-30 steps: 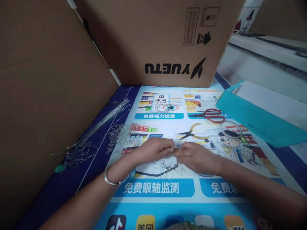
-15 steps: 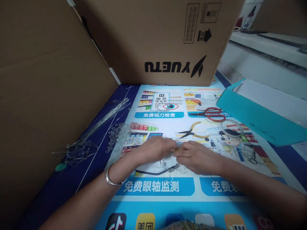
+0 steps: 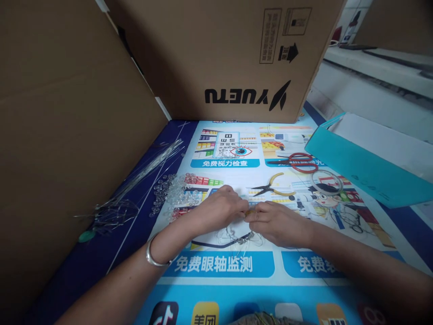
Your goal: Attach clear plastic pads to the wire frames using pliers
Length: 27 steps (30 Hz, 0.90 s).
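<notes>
My left hand [image 3: 223,206], with a silver bangle on its wrist, is closed with its fingertips pinched together near the middle of the printed mat. My right hand [image 3: 282,224] is closed too, thumb and fingers meeting the left fingertips. Between and below them hangs a piece of beaded wire [image 3: 241,240], thin strands with small clear beads. The exact spot of the grip is hidden by the fingers. Beyond the hands lie yellow-handled pliers [image 3: 270,188], jaws pointing left. A pile of clear beads [image 3: 177,192] spreads left of my left hand.
Red-handled scissors [image 3: 301,163] and a pale wire coil [image 3: 326,182] lie at the right. A bundle of thin wires [image 3: 154,164] rests at the left. Tall cardboard [image 3: 209,49] walls the back and left. A teal box [image 3: 365,164] stands at the right edge.
My left hand's knuckles have lifted slightly and its wrist has turned a little. The right hand stays almost in place, and both keep their pinch.
</notes>
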Tool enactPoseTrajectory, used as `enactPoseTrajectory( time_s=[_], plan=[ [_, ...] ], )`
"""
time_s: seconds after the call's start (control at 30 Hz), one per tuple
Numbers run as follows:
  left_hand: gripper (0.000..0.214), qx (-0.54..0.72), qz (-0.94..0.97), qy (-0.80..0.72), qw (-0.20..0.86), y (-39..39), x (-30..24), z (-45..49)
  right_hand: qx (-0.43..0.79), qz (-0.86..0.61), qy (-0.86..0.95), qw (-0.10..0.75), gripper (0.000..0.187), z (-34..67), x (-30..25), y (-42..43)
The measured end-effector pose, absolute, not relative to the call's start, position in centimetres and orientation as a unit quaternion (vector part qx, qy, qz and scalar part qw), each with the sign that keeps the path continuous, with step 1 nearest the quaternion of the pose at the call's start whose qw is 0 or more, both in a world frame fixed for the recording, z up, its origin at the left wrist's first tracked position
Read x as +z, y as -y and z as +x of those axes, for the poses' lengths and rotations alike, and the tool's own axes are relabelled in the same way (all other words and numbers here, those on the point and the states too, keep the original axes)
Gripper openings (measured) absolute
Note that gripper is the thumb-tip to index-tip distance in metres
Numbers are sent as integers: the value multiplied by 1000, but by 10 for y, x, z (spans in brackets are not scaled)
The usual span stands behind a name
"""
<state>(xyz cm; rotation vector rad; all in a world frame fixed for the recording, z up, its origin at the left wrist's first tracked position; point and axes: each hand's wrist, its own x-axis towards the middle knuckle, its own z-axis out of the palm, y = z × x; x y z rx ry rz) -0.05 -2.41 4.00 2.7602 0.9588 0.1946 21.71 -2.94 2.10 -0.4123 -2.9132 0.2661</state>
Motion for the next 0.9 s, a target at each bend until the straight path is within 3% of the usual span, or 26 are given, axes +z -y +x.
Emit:
enactPoseTrajectory(
  time_s=[0.43,0.9],
  plan=[
    [25,27,941,-332,56,25,45,5,108,-124,979,118,19,217,19,30],
    [17,21,935,-350,56,26,36,3,111,-109,982,108,19,218,17,29]
  ],
)
